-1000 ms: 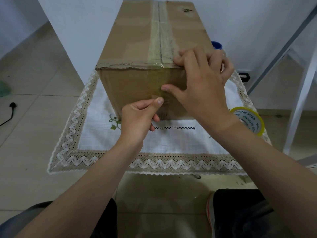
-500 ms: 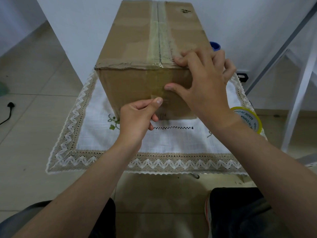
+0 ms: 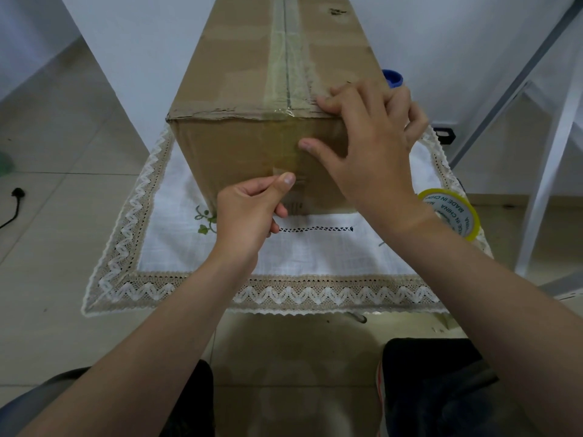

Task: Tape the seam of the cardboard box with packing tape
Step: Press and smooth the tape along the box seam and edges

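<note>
Clear packing tape [image 3: 288, 74] already covers the brown cardboard box [image 3: 246, 99] seam; left hand [image 3: 249, 212] pinches the tail beneath the right hand [image 3: 369, 146], whose spread fingers lie flat beside the seam, so pressing the end down seems next.

Home room: tiled floor [image 3: 63, 146], lace-edged embroidered tablecloth [image 3: 315, 253], white wall [image 3: 151, 42].

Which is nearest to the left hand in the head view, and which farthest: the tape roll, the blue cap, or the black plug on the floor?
From the left hand:
1. Tape roll, right, on the cloth.
2. Blue cap, behind the box's right side.
3. Black plug, far left, on the floor.
</note>
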`<control>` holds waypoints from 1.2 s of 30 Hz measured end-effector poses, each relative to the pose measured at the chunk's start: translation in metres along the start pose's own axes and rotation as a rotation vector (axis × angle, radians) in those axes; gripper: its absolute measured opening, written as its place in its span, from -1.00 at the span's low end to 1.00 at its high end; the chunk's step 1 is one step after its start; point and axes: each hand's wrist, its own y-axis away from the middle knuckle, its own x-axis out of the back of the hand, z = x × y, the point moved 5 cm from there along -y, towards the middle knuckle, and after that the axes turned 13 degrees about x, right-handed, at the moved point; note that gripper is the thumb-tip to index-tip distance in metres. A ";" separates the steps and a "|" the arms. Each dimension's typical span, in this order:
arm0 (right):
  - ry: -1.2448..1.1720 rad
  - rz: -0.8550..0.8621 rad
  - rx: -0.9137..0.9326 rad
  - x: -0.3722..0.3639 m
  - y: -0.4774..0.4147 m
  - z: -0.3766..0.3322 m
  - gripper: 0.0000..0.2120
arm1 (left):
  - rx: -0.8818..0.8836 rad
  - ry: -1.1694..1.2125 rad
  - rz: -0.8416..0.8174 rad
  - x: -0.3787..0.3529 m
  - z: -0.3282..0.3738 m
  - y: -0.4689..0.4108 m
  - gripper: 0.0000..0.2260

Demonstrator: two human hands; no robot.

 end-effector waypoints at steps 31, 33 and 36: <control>0.166 0.159 0.053 -0.017 0.005 -0.017 -0.12 | 0.297 0.136 -0.168 -0.005 -0.010 -0.002 -0.84; 0.163 0.158 0.051 -0.017 0.005 -0.017 -0.13 | 0.367 0.176 -0.222 -0.007 -0.011 -0.002 -0.91; 0.164 0.163 0.036 -0.015 0.003 -0.017 -0.15 | 0.394 0.189 -0.235 -0.008 -0.012 -0.002 -0.79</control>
